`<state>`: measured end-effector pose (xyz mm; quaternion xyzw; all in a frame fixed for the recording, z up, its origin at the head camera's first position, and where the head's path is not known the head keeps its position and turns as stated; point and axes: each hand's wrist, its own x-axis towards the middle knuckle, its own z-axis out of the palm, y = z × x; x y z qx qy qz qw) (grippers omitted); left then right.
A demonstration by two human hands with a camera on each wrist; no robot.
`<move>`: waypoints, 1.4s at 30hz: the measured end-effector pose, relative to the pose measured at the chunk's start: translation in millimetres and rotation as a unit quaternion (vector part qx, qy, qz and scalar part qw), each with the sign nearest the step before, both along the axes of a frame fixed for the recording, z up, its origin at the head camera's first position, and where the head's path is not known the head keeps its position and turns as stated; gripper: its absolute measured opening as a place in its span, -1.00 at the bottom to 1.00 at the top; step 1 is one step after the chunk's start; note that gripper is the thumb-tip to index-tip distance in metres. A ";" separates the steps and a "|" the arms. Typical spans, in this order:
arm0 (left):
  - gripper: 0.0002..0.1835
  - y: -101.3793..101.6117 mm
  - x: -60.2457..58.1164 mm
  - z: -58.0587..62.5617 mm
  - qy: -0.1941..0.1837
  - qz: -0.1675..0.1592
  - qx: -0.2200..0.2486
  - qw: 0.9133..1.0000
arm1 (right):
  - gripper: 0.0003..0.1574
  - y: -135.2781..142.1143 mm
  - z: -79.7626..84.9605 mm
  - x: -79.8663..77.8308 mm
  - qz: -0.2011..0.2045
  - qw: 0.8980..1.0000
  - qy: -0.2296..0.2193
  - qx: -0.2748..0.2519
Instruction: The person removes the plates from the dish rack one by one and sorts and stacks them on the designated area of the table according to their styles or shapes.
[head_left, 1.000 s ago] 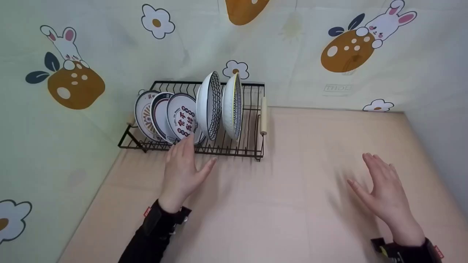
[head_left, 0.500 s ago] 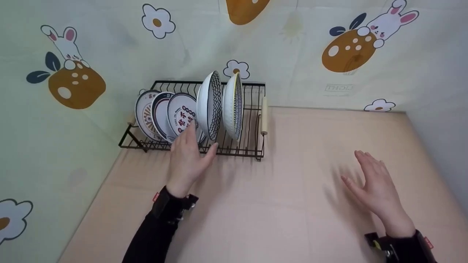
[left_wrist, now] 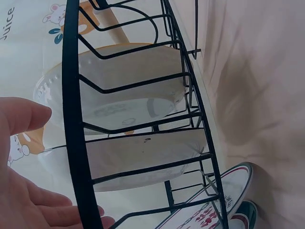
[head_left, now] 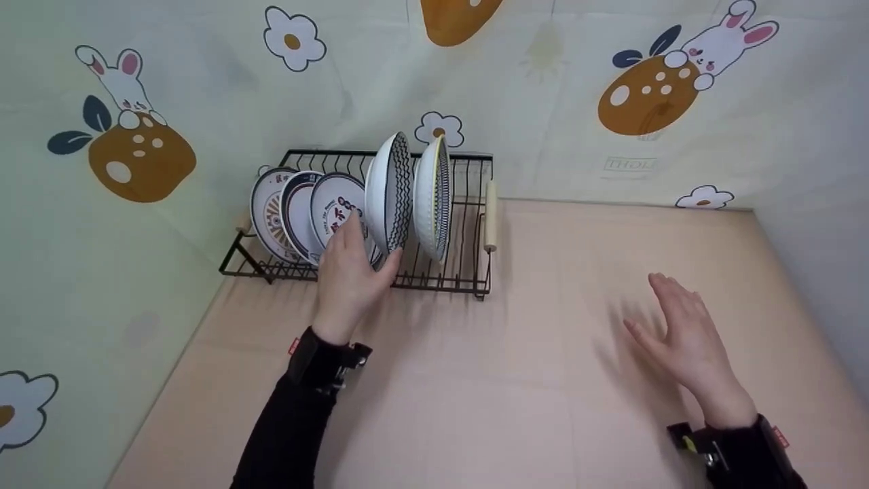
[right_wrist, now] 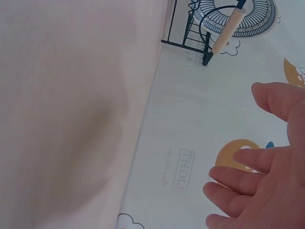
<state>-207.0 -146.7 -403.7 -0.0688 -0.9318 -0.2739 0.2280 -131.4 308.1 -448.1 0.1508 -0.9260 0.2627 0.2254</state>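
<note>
A black wire dish rack [head_left: 441, 288] holds two bowls and several small plates on edge. My left hand [head_left: 346, 282] is at the rack's front, fingers extended in front of the plate with red characters [head_left: 329, 210]. Its thumb is right at the lower rim of the white bowl with a black wavy pattern [head_left: 379, 187]. In the left wrist view, thumb and fingers are spread on either side of that bowl [left_wrist: 143, 162], past the rack's front bar. Just right of it stands a yellow-rimmed bowl [head_left: 426, 197]. My right hand [head_left: 692, 346] hovers over the table at right, fingers extended, holding nothing.
Two more patterned plates [head_left: 269, 217] lean at the rack's left end. A wooden handle [head_left: 490, 217] sits on the rack's right side. The printed cloth wall [head_left: 543, 115] rises behind the rack, and the pale pink table [head_left: 516, 380] spreads in front.
My left hand has moved forward and up to the rack, bringing its thumb to the wavy-patterned bowl's rim. My right hand has drifted left and slightly forward. The dishes have stayed put.
</note>
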 end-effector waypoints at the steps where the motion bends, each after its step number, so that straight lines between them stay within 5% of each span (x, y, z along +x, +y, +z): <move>1: -0.02 0.4 -1.7 0.4 0.000 0.000 0.002 1.000 | -0.11 -0.6 0.1 -0.9 0.000 1.000 0.000 0.000; 25: 0.04 10.4 -33.6 14.9 -0.053 0.019 0.034 0.998 | -0.07 -17.1 0.0 -13.2 -0.007 0.999 -0.035 -0.029; 42: -0.30 14.4 -47.7 11.8 -0.044 0.041 0.071 0.996 | -0.07 -30.9 -1.9 -22.1 -0.001 0.998 -0.051 -0.033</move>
